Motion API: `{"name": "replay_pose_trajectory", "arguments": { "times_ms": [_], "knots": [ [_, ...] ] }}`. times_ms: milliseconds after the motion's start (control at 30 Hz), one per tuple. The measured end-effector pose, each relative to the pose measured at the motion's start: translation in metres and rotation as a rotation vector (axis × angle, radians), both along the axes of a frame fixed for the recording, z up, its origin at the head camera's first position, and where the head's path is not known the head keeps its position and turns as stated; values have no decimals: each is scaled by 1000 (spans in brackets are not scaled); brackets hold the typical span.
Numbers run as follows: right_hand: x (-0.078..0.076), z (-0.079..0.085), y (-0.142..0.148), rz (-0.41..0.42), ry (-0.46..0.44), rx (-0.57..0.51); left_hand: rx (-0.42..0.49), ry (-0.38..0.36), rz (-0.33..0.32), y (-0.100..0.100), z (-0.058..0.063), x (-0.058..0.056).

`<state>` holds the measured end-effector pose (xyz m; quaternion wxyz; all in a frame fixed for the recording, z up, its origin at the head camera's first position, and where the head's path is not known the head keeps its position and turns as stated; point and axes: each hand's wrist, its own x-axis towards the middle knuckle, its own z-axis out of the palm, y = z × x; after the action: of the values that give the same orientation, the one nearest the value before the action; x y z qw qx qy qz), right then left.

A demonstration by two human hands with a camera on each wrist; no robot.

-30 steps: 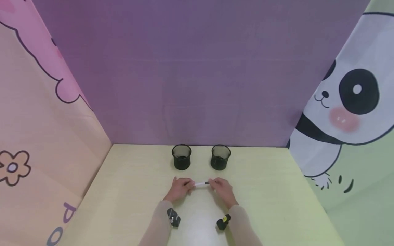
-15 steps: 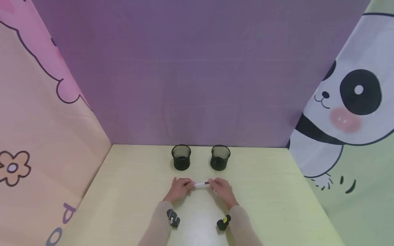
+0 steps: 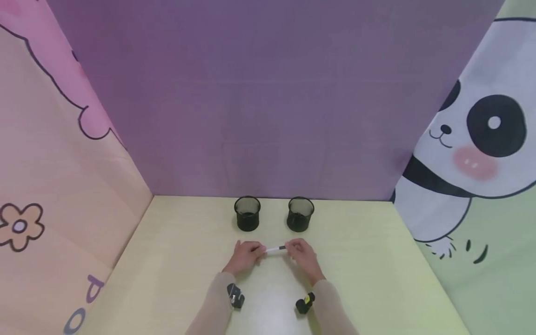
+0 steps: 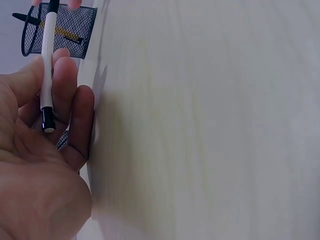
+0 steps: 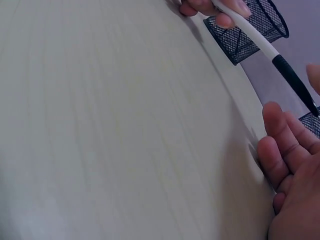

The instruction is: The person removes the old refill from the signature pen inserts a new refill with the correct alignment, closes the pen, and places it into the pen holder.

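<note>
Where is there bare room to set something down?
Bare table runs from the left hand to the left wall, and from the right hand to the right wall. The middle is crowded: hands and pen, with the left cup and right cup beyond.

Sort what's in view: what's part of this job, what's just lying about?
In the job:
white pen, pinched by left hand
right hand, at the pen's tip
likely left cup and right cup, just beyond the hands

Just there:
table, work surface only
purple backdrop
panda sheet
</note>
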<state>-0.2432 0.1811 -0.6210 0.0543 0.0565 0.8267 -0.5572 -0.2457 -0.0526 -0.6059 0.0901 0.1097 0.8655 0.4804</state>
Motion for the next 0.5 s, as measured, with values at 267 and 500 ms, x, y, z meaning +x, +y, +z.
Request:
{"name": "replay_pose_trajectory", "arguments": {
  "times_ms": [267,500],
  "knots": [
    [2,0,1,-7,19,94,22,-12,-3,2,-1,-1],
    [1,-2,5,43,51,-7,-4,-4,-6,-1,3,2]
  ]
}}
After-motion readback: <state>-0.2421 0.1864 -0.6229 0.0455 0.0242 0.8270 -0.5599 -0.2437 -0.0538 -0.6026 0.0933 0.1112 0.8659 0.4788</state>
